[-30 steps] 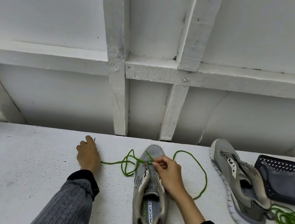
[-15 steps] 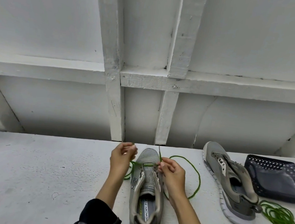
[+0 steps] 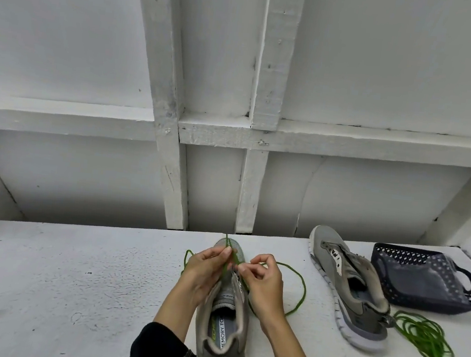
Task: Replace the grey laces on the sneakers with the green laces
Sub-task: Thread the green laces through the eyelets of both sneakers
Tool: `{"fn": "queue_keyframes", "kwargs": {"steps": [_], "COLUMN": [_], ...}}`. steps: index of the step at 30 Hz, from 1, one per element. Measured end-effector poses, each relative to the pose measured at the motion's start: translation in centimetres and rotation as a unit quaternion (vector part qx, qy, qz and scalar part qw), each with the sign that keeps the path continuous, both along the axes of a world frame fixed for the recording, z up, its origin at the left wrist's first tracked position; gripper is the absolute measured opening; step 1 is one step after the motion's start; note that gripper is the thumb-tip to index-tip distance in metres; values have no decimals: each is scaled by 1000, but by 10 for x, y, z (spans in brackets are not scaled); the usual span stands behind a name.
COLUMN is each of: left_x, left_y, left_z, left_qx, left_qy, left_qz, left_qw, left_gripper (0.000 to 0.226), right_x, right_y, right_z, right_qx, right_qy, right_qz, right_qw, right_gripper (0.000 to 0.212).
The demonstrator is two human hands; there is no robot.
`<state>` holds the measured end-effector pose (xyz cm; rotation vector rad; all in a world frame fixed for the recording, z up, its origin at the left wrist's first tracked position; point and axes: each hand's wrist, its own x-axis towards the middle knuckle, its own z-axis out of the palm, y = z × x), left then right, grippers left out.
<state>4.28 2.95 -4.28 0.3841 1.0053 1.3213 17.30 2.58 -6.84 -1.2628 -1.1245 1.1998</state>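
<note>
Both grips narrow, left hand and right hand each pinching the thin green lace over the toe of the grey sneaker on the surface, slack looping right.

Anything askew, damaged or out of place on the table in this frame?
Nothing damaged. The second sneaker lies tipped on its side with no lace, beside the dark basket. A spare green lace sits in a loose tangle near its heel. That fits mid-task.

Bare white table lies open to the left. To the right, a second sneaker, a dark basket and a coiled green lace crowd the way. A white wall closes the far edge.
</note>
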Motion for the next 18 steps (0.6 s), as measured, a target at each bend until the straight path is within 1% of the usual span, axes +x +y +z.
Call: {"fn": "queue_keyframes", "kwargs": {"steps": [2, 5, 7, 8, 9, 11, 13, 18], "left_x": [-2, -1, -2, -3, -6, -13, -18, -25], "left_y": [1, 2, 3, 5, 6, 10, 15, 20], "left_z": [0, 2, 2, 2, 2, 2, 5, 16], "left_qx": [3, -1, 14, 27, 42, 72, 92, 118], "left_qy": [7, 22, 68, 110, 165, 288, 375, 421], "left_qz": [-19, -3, 9, 9, 4, -10, -41, -125], "left_qw": [1000, 1000, 998, 994, 985, 955, 922, 891], "left_gripper": [5, 4, 2, 3, 3, 6, 10, 6], "right_x": [-3, -2, 1, 2, 5, 10, 15, 12], "right_y": [0, -1, -1, 0, 2, 6, 10, 16], "right_z": [-3, -4, -2, -2, -2, -2, -1, 7], "right_qx": [-1, -8, -6, 2, 12, 27, 34, 30], "right_qy": [-7, -15, -27, -36, -49, -63, -60, -48], "right_qz": [8, 2, -15, -28, -43, -58, -51, 3], "right_qw": [1000, 1000, 1000, 999, 998, 996, 996, 998], "right_gripper": [26, 29, 24, 18, 12, 4, 9, 13]}}
